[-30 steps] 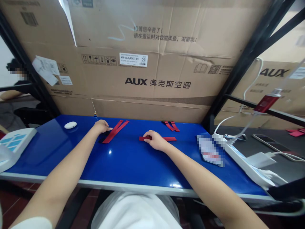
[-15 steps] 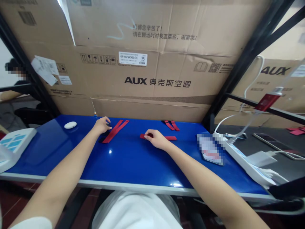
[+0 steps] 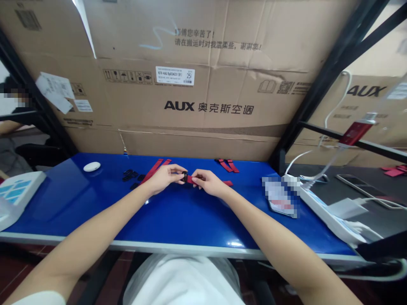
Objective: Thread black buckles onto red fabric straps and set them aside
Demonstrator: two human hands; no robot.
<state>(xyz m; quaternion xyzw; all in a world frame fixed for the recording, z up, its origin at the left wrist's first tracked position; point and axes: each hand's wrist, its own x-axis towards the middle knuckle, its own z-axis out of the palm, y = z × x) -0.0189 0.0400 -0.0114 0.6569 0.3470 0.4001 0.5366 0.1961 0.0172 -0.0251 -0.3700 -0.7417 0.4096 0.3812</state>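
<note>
Both hands meet over the middle of the blue table point(image 3: 178, 220). My left hand point(image 3: 165, 177) pinches a small black buckle point(image 3: 185, 176) at its fingertips. My right hand point(image 3: 208, 183) pinches the end of a red strap point(image 3: 227, 183) that lies flat on the table, its near end right against the buckle. Two more red straps point(image 3: 155, 168) lie crossed just behind my left hand. Several small black buckles point(image 3: 129, 175) sit on the table to the left of them.
Another pair of red straps point(image 3: 227, 165) lies at the back right. A white oval object point(image 3: 92, 166) sits at the back left, a white box point(image 3: 17, 190) at the left edge. A power strip point(image 3: 327, 209) with cables lies on the right. Large cardboard boxes point(image 3: 206, 84) wall off the back.
My left hand has left the black pieces at the left, carrying one buckle right to the strap end. My right hand has lifted that strap end slightly to meet it.
</note>
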